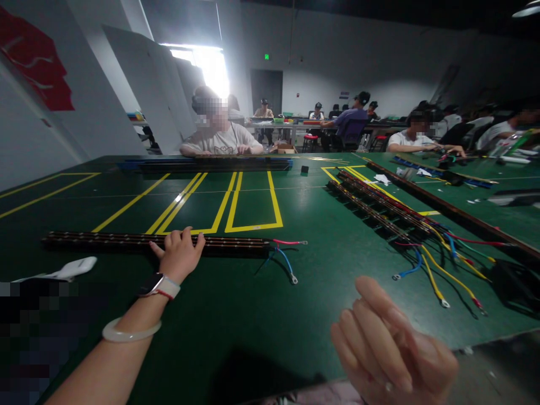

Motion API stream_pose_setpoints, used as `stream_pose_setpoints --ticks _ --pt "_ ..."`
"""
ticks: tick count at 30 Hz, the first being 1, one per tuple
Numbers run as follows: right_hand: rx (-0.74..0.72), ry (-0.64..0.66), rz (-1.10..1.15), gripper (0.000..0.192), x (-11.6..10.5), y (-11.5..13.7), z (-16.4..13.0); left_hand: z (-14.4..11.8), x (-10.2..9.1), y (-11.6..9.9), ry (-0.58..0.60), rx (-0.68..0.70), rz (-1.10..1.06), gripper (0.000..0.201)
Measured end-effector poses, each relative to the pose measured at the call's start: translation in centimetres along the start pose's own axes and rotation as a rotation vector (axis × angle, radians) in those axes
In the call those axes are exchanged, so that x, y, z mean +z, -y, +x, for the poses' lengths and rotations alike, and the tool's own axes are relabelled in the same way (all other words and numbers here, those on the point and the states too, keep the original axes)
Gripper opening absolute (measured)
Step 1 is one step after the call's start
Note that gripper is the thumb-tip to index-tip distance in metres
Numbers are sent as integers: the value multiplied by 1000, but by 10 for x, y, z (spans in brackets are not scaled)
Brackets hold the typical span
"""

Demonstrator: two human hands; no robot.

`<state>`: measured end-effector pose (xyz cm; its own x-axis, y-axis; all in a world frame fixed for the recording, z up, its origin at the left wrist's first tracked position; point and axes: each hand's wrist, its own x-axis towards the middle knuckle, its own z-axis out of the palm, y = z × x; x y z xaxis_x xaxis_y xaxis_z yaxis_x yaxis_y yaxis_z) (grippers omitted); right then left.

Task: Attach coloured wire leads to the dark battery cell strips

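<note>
My left hand [182, 254] lies over a long black bar with copper-coloured strips [236, 246], its fingers bent across the top and the thumb out to the left. Red and blue wires [283, 257] with ring terminals come out of the bar's right end. Closer to me, on the right, my right hand [386, 343] is raised above the table edge with its fingers curled inward. Whatever it may hold is hidden by the fingers. Past it lie similar strip bars [375, 205], with yellow, blue and red wires [436, 270] spread towards me.
Yellow tape lines [253, 228] mark the green table [320, 247]. More bars [211, 164] lie at the far edge before a seated person [228, 138]. A long dark rail [447, 208] runs along the right. A white object [78, 267] sits at left. Other people work behind.
</note>
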<state>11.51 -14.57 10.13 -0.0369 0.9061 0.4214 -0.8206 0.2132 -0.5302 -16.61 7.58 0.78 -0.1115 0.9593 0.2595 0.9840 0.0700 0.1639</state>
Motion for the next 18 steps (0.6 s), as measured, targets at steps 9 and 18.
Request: stream_pose_setpoints --ticks 9,18 --pt "23 38 -14 31 7 0 2 -6 -6 -9 -8 -28 33 56" --pt "110 34 -98 36 3 5 -4 -4 -6 -7 26 -35 8 58"
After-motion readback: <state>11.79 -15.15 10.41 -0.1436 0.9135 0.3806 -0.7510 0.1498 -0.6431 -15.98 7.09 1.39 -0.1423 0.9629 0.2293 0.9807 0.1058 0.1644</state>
